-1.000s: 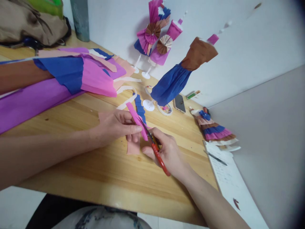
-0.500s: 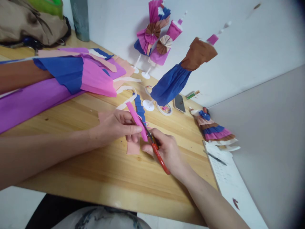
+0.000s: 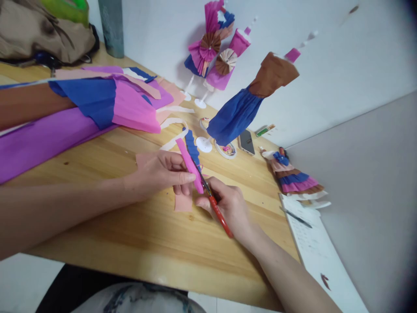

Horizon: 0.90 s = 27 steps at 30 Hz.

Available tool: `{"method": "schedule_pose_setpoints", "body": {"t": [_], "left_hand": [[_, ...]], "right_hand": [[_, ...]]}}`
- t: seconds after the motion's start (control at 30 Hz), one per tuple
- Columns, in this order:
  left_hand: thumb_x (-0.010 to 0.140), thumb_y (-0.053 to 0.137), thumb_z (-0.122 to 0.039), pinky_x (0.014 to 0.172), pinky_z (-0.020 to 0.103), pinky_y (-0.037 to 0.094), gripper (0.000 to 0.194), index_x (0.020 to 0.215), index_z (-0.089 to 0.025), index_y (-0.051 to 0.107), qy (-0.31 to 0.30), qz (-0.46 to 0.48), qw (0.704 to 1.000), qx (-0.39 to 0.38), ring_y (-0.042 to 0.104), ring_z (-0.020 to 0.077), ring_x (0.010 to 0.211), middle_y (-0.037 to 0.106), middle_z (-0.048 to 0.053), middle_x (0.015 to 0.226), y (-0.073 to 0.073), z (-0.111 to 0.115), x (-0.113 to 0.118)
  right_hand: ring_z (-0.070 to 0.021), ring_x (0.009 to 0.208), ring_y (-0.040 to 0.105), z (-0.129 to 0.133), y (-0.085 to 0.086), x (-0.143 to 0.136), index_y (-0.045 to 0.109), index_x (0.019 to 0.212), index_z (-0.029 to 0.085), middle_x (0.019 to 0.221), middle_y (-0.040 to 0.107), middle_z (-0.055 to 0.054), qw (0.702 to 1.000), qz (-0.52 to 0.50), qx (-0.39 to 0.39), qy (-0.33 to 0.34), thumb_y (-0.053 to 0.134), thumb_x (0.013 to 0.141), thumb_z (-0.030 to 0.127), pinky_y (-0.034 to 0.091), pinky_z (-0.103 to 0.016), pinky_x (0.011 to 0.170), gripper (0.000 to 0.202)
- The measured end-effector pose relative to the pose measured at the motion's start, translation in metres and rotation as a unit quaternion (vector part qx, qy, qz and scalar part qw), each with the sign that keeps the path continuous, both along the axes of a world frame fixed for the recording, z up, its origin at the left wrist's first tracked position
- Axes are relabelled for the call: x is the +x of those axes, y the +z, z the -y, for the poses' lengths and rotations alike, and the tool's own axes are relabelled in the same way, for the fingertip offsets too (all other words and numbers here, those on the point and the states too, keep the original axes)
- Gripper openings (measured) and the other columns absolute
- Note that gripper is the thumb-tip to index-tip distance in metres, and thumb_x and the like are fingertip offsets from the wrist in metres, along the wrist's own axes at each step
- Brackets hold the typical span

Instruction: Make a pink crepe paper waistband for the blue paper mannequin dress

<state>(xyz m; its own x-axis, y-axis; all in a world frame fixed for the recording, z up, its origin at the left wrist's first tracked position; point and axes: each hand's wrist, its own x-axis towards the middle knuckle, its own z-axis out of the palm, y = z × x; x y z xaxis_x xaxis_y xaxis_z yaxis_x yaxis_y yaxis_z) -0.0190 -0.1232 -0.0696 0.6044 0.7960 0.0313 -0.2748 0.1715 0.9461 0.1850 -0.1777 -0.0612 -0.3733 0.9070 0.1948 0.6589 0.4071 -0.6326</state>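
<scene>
Pink strip [image 3: 189, 164] sits above the counter [image 3: 130, 237], pinched by our left hand [image 3: 166, 171]; our right hand's [image 3: 231, 204] fingers grip the scissors [image 3: 221, 217], blades along its edge. We judge this trimming; the next snip calls for steady tension.

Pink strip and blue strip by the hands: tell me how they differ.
Support: the pink strip is held in the left hand, while the blue strip lies on the table.
Edges: the pink strip's sides look fairly straight; the blue strip's look wavy.
Scissors: the scissors have their blades at the pink strip, while the blue strip lies beyond them.
Both are long and narrow.
</scene>
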Motion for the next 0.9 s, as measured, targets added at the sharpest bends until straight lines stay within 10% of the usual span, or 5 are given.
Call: {"method": "schedule_pose_setpoints", "body": {"t": [0.5, 0.9], "left_hand": [[0.070, 0.076, -0.021, 0.048, 0.017, 0.050, 0.008, 0.071, -0.013, 0.073, 0.003, -0.015, 1.000, -0.003, 0.064, 0.0107, 0.052, 0.070, 0.001, 0.057, 0.001, -0.001, 0.000], [0.073, 0.074, -0.023, 0.046, 0.017, 0.047, 0.009, 0.070, -0.015, 0.070, 0.065, -0.026, 0.998, -0.002, 0.063, 0.0100, 0.049, 0.070, 0.000, 0.056, -0.003, -0.005, -0.003]], "right_hand": [[-0.0107, 0.055, 0.029, 0.003, 0.003, 0.002, 0.047, 0.078, 0.022, 0.061, 0.035, 0.008, 0.998, -0.028, -0.049, 0.000, 0.063, 0.085, 0.063, 0.026, -0.024, 0.050, 0.044], [-0.0161, 0.060, 0.049, -0.005, 0.014, 0.014, 0.062, 0.098, 0.018, 0.067, 0.056, 0.001, 0.983, 0.116, -0.110, -0.095, 0.066, 0.082, 0.056, 0.038, -0.028, 0.059, 0.042]]}}
